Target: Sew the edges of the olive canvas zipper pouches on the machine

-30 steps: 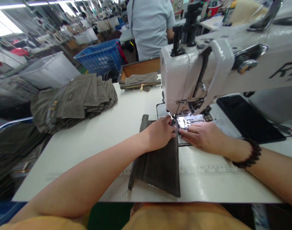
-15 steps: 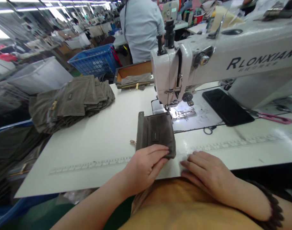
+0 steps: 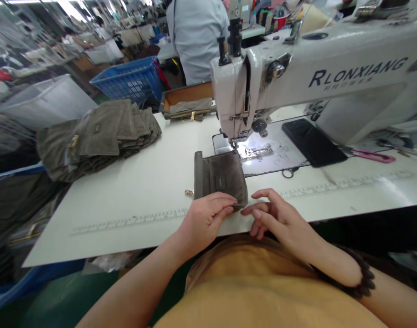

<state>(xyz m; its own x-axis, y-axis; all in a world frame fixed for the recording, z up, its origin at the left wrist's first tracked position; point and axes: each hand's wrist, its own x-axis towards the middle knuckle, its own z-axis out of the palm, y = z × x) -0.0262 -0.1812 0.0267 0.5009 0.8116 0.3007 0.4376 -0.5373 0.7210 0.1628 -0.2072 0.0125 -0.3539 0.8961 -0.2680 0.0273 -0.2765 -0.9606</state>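
Note:
A small grey-brown fabric pouch (image 3: 229, 171) with a dark label and a gold zip pull at its left lies on the white sewing table. Its far edge reaches the needle area of the sewing machine (image 3: 242, 98). With thumb and fingers, my left hand (image 3: 208, 216) pinches the pouch's near edge. My right hand (image 3: 275, 214) is beside the near right corner, fingers apart and holding nothing. Whether its fingertips touch the pouch I cannot tell.
A pile of grey-brown fabric pieces (image 3: 102, 132) lies at the left. Behind stand an open box (image 3: 187, 93) and a blue crate (image 3: 129, 79). On the right are a black phone (image 3: 312, 141) and pink-handled scissors (image 3: 372, 155). A person (image 3: 198, 41) sits beyond.
My right hand has lifted off the table and come toward the pouch's corner, its fingers spreading. My left hand keeps its pinch on the pouch. The whole view has shifted slightly.

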